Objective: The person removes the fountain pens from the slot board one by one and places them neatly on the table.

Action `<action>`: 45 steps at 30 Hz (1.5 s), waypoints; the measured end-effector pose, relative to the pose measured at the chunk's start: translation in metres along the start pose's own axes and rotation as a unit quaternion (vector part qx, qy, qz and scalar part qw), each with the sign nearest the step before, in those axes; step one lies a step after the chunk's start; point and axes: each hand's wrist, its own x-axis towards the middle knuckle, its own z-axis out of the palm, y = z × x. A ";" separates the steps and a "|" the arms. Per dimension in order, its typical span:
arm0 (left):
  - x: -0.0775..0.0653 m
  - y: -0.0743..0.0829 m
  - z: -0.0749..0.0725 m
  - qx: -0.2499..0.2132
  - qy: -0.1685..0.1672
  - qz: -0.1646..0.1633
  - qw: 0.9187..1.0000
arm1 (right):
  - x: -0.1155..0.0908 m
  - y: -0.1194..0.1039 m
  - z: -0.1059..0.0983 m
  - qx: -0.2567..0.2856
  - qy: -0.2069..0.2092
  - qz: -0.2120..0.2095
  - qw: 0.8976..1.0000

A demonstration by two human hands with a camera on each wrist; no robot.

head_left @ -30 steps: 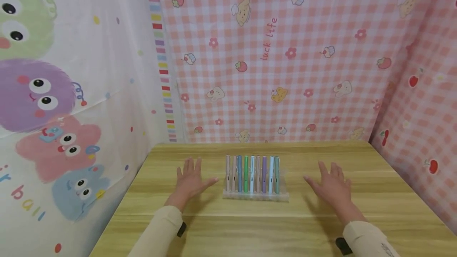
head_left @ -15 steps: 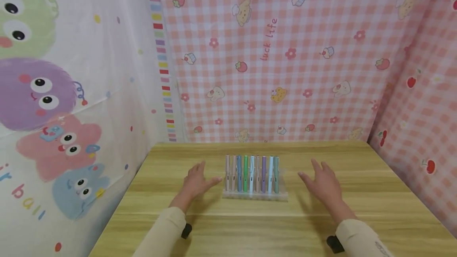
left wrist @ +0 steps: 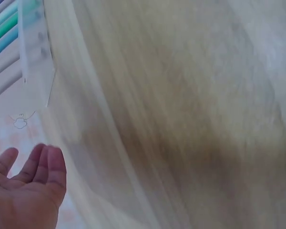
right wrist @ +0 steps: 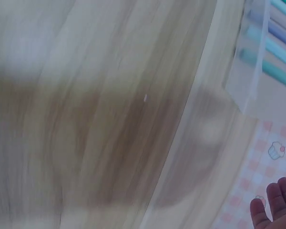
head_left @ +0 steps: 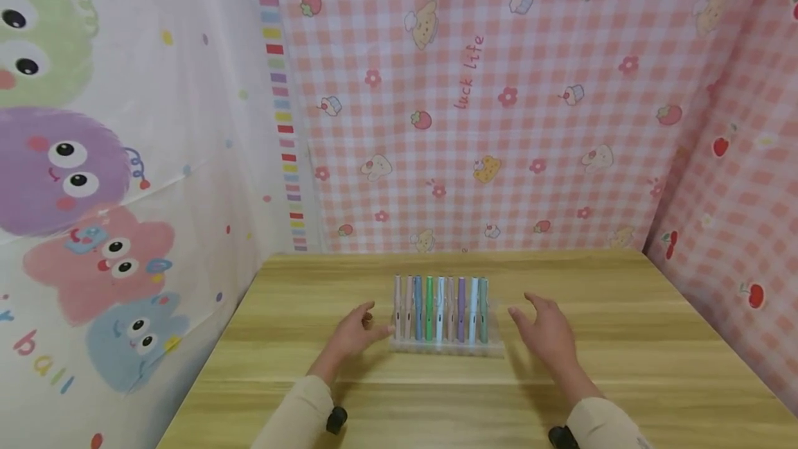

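Note:
Several slim capped pens stand side by side in a clear plastic pen case. Among them are a green pen, a purple pen and a teal pen; others are pale pink and blue. Just left of the case is my left hand, its fingers loosely bent and its thumb toward the case's edge. The left wrist view shows this hand apart from the case. My right hand hovers off the case's right side, thumb and fingers spread, holding nothing.
The case rests on a wood-grain table. A pink checked cloth hangs behind the table, a white cartoon-print cloth at the left and a cherry-print cloth at the right.
Both hands have moved inward toward the case, the left one rightward and the right one leftward, and both are lower. Their fingers have bent from a wider spread. The pens have stayed in place.

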 end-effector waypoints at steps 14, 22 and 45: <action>-0.001 -0.012 0.015 -0.054 -0.029 0.022 0.998 | -0.001 -0.015 0.024 0.124 0.045 0.062 0.989; -0.001 -0.015 0.022 -0.080 -0.028 0.033 0.996 | -0.004 -0.014 0.034 0.171 0.028 0.093 0.980; -0.003 -0.023 0.024 -0.094 -0.006 0.038 0.995 | -0.005 -0.014 0.068 0.267 0.027 0.120 0.956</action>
